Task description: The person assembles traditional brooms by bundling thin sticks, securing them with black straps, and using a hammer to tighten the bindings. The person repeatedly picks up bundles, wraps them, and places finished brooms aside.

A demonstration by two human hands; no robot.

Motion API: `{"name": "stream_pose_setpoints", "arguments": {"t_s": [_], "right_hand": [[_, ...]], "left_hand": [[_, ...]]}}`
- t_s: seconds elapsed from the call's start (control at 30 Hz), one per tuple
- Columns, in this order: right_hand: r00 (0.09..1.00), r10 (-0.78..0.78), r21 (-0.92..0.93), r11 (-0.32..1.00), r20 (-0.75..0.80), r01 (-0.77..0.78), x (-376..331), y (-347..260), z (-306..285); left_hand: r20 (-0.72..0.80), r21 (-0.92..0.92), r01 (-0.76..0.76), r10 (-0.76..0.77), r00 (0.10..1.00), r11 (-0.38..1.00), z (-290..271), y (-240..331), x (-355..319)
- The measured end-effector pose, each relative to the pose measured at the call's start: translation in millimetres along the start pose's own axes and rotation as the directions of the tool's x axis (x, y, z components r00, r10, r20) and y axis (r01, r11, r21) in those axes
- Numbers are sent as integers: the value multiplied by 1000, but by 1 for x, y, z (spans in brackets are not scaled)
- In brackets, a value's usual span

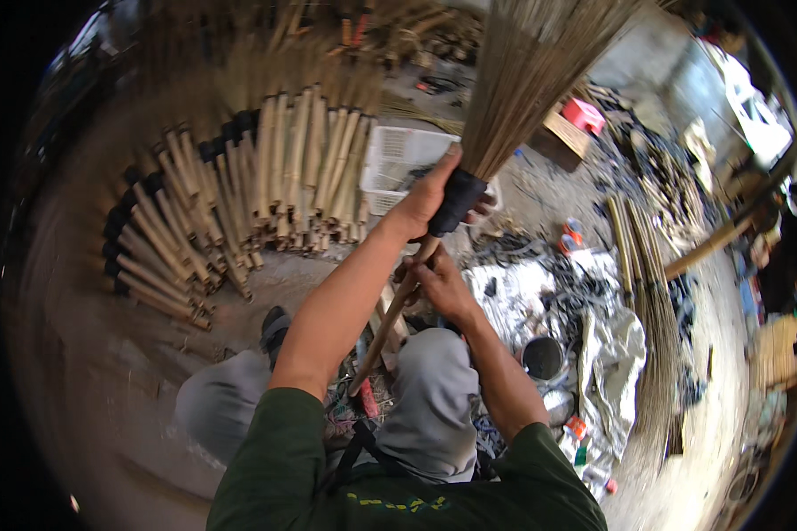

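Observation:
I hold a grass broom upright in front of me, its brown bristles fanning up to the top of the view. My left hand is wrapped around the black binding at the base of the bristles. Lower down, my right hand grips the bamboo handle, which slants down between my knees. Both arms wear dark green sleeves.
A big fan-shaped stack of finished brooms with bamboo handles lies on the ground at left. A white plastic crate sits behind my hands. Silver sheeting, a dark round tin, black scraps and loose brooms lie at right. A person sits at far right.

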State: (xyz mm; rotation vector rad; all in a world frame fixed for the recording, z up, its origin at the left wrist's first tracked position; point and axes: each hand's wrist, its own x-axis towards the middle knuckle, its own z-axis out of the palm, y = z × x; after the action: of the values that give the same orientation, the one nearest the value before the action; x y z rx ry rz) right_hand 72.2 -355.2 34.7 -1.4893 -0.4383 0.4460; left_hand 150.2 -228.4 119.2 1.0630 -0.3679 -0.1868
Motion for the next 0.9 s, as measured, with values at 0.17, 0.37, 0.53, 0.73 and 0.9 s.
{"name": "stream_pose_setpoints", "arguments": {"t_s": [0.17, 0.37, 0.53, 0.73, 0.9], "right_hand": [[999, -2, 36, 999, -38, 3, 25, -23, 13], [982, -190, 123, 975, 17, 187, 78, -76, 39], [971, -217, 271, 945, 104, 182, 116, -87, 97], [987, -61, 291, 957, 151, 15, 111, -48, 152], [984, 6, 93, 995, 176, -22, 98, -29, 157]], "left_hand": [[-199, 789, 171, -17, 980, 590, -82, 78, -83], [-663, 726, 673, -116, 739, 139, -167, 148, -299], [-746, 652, 757, 212, 631, 39, -160, 83, -446], [-640, 624, 769, 476, 604, -137, -156, -22, -496], [-821, 548, 815, 303, 483, 187, -147, -46, -510]]}}
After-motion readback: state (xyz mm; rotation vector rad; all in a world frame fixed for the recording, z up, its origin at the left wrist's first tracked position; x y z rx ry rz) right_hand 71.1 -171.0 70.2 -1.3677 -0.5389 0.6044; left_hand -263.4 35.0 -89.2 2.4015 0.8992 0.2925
